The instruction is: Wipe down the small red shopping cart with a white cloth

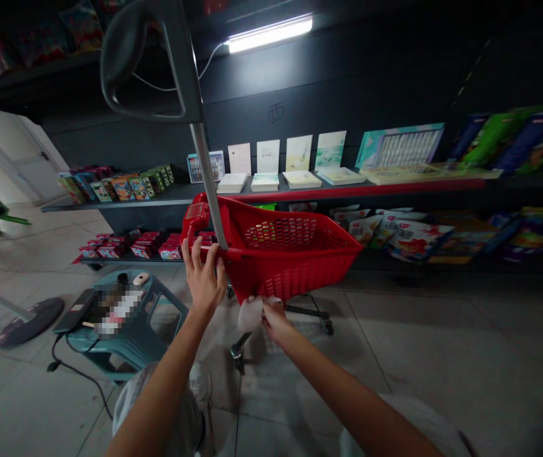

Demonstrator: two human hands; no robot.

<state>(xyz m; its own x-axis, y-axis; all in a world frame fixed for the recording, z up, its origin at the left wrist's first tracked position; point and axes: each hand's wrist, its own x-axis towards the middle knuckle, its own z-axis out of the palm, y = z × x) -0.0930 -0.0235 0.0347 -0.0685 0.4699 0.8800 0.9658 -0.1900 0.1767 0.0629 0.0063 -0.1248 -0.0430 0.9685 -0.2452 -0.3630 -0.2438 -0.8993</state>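
Observation:
A red plastic shopping cart (290, 270) with perforated basket walls stands on a wheeled frame in front of me. Its grey metal pole (208, 174) rises to a dark looped handle (183, 70). My left hand (204, 279) rests on the cart's rear edge beside the foot of the pole, fingers stretched out and apart. Lower down, my right hand (275, 319) pinches a crumpled white cloth or tissue (251, 314) against the underside of the basket. The cloth hides part of the basket's lower corner, and some of the right fingers are covered.
A blue-grey plastic stool (152, 336) at left carries a dark device with a cable and blurred items. Behind the cart, a dark shelf (180, 193) bears books, boxes and bagged goods. A round stand base (30, 322) sits on the tiled floor (309, 381).

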